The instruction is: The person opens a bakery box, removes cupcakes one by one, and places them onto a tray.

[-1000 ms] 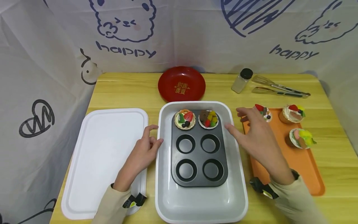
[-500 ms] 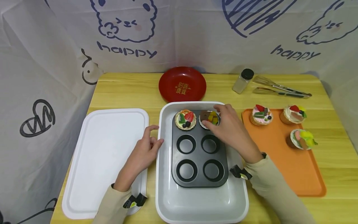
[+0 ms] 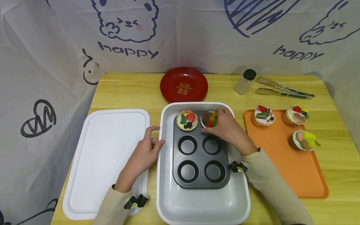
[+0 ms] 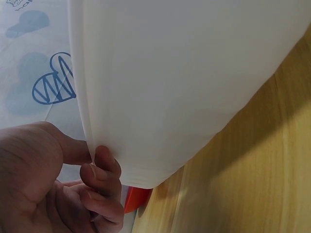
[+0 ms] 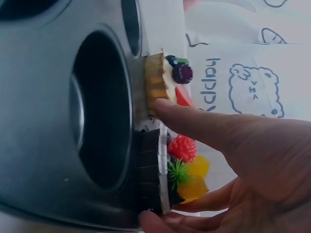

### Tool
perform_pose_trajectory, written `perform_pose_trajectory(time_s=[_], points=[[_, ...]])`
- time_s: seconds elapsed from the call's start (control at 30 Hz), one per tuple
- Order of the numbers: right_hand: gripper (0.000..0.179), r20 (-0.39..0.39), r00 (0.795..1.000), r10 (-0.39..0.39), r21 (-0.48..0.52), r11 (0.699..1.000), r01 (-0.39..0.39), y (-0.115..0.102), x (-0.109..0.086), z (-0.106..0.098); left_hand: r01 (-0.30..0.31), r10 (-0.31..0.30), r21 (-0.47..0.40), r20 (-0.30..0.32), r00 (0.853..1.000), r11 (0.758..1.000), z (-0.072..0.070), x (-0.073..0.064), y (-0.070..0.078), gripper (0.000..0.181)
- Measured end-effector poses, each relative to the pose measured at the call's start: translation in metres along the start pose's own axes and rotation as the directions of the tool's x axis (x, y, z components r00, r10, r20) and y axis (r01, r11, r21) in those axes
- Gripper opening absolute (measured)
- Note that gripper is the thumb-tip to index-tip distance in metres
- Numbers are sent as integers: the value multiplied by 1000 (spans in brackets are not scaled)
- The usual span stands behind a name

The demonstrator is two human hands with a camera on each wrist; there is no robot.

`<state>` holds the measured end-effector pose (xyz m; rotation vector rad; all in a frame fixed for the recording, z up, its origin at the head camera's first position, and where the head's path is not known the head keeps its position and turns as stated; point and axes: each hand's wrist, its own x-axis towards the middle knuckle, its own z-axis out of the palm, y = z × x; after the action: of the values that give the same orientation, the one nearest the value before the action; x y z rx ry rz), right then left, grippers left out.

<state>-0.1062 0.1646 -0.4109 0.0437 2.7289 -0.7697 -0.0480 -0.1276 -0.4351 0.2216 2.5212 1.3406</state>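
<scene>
My right hand spans a chocolate-and-fruit cupcake at the far right cup of the grey muffin tin. Its thumb and fingers lie on opposite sides of the cupcake's dark case. Beside it, in the far left cup, sits a fruit-topped cupcake in a golden case. The tin lies inside a deep white tray. With curled fingers my left hand holds the left rim of that tray; in the left wrist view its fingertips are against the outer wall.
A white lid-like board lies on the left. On the right, an orange tray carries three cupcakes along its far part. A red plate, a black-capped jar and metal tongs lie at the back.
My right hand has moved left from the orange tray to the chocolate-and-fruit cupcake in the muffin tin, and its fingers have come down around it. The left hand stays at the tray rim.
</scene>
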Motion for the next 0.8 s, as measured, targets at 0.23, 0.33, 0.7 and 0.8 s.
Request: perform_pose_trajectory(time_s=[0.23, 0.33, 0.7, 0.8], points=[[91, -10, 1000, -14, -29, 999, 14, 2, 4, 4, -5, 5, 4, -2, 1000, 1000, -1, 0, 0, 46], [84, -24, 999, -41, -38, 998, 40, 4, 6, 6, -6, 6, 9, -2, 1000, 1000, -1, 0, 0, 47], [75, -54, 995, -79, -51, 996, 76, 8, 12, 9, 5, -5, 9, 0, 1000, 1000, -1, 0, 1, 47], [72, -64, 994, -87, -57, 995, 83, 9, 12, 9, 5, -5, 5, 0, 1000, 1000, -1, 0, 1, 47]])
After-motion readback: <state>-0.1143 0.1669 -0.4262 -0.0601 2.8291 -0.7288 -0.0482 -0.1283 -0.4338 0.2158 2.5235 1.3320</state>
